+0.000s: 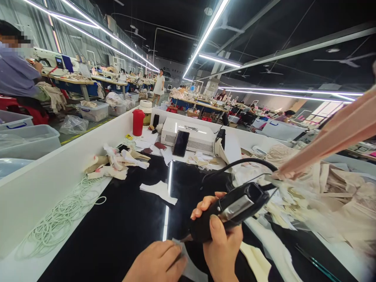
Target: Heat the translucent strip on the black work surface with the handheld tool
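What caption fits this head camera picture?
Right hand grips a black corded tool while left hand presses fabric on a black worktable.

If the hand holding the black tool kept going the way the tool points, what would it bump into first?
Probably the heap of cream fabric strips just beyond the black tool in the right hand; depth is hard to judge.

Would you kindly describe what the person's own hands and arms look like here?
Both the left hand and the right hand are bare: no gloves, rings or watch show. Nails are short and unpainted. No sleeve reaches the wrists; the forearms lie out of frame.
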A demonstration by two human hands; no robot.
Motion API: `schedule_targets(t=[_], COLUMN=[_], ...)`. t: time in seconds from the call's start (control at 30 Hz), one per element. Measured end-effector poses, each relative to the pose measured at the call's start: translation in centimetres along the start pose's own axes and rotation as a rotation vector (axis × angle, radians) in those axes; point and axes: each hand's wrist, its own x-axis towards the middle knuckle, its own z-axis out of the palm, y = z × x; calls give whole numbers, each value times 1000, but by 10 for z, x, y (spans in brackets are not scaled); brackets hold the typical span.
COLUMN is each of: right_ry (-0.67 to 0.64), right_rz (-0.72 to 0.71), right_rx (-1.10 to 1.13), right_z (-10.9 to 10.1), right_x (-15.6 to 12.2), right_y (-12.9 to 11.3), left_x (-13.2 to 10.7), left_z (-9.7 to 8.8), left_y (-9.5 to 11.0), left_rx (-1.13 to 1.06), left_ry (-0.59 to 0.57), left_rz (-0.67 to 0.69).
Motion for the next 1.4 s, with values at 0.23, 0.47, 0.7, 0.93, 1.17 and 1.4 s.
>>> schedule_targets(t=[0.23,0.47,0.7,0.93,1.17,1.4], right_ry=[37,154,102,185,172,134], right_rz=[11,51,19,76,66,54], right_rx=[-71,-122,-132,-114,-85,-126], right_z=[-32,-44,-56,-43,-42,-47], right_x=[-14,-29,-31,-31,-39,-35], right_y=[-25,-39,-31,-43,-43,-49], left_x=[-3,1,0,-3,0,1], left_z=[-7,-11,-16,-16,-16,-19], left_y=[1,2,0,-2,0,2], left_rx=[-9,-9,2,-17,-2,-21], left_ry=[-74,-99,-164,-205,-179,-195], left_rz=[-8,-22,0,1,-6,-20])
